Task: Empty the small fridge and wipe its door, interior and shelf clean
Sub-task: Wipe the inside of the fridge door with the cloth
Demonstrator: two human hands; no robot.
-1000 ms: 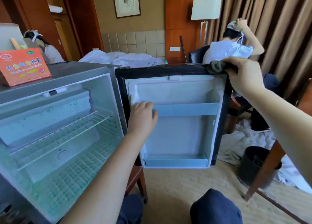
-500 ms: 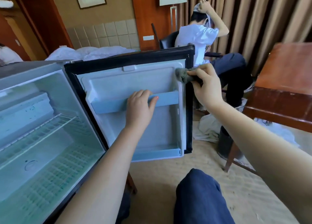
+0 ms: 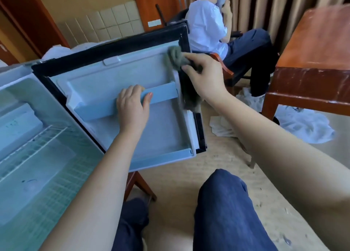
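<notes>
Fridge (image 3: 28, 175) stood open at left, wire shelf (image 3: 36, 144) in place inside. Door (image 3: 117, 76) swung wide to its right, liner facing me. My left hand (image 3: 132, 108) gripped the door's rail (image 3: 164, 91) near its middle, fingers curled over the top, thumb on the front. My right hand (image 3: 205, 76) was clamped on a grey cloth (image 3: 175, 57), whose bunched end pressed on the liner at the door's far right corner. The cloth's tail hung blurred along the right edge. Far right: a seated person (image 3: 204, 23), a wooden table (image 3: 322, 42), and white linen (image 3: 306, 127) on the floor beneath it.
</notes>
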